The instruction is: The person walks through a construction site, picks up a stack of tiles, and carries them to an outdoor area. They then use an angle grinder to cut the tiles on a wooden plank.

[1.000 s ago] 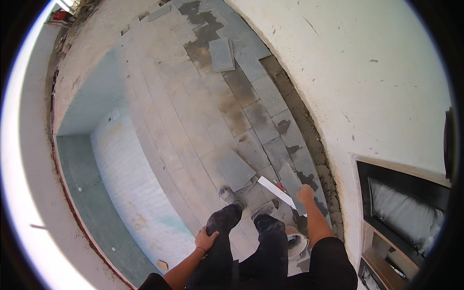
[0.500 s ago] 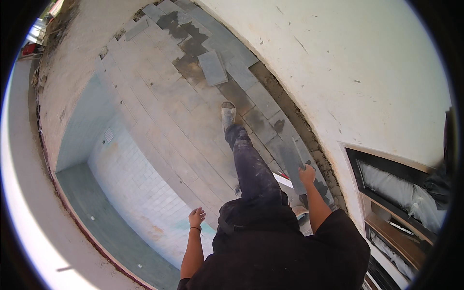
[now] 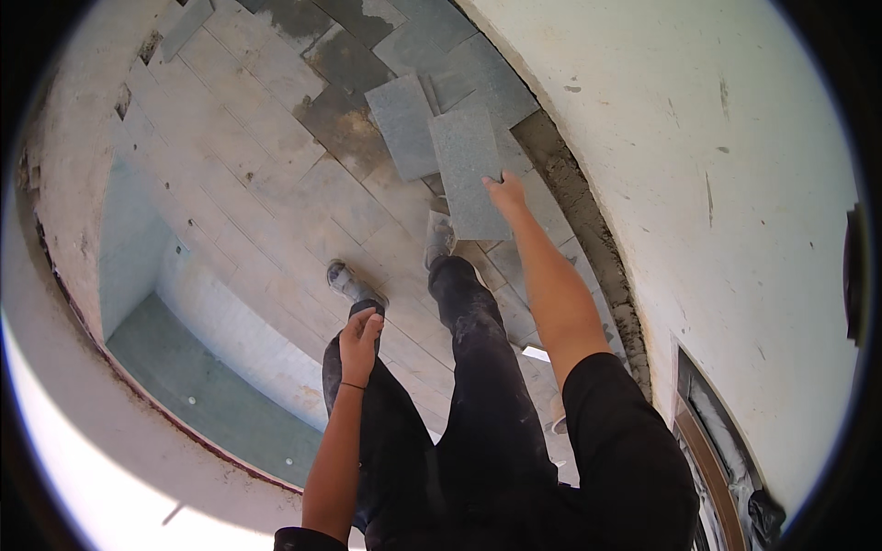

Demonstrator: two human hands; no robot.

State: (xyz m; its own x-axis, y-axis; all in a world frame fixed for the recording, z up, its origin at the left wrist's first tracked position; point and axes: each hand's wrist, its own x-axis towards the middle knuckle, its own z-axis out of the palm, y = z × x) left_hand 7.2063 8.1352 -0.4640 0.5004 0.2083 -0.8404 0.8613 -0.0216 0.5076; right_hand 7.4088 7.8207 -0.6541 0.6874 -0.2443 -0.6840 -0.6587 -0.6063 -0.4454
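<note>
Gripping grey slab (image 3: pixel 464 165) — right hand (image 3: pixel 506 195) now nearer the stacked slabs (image 3: pixel 400 129), left hand (image 3: pixel 359 345) unclenched

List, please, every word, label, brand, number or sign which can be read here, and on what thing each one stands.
None: no readable text shows.
Held tile: no lettering visible.
Wall: only scuffs and specks, no writing.
Shoes: any marking would be too small to read.
</note>
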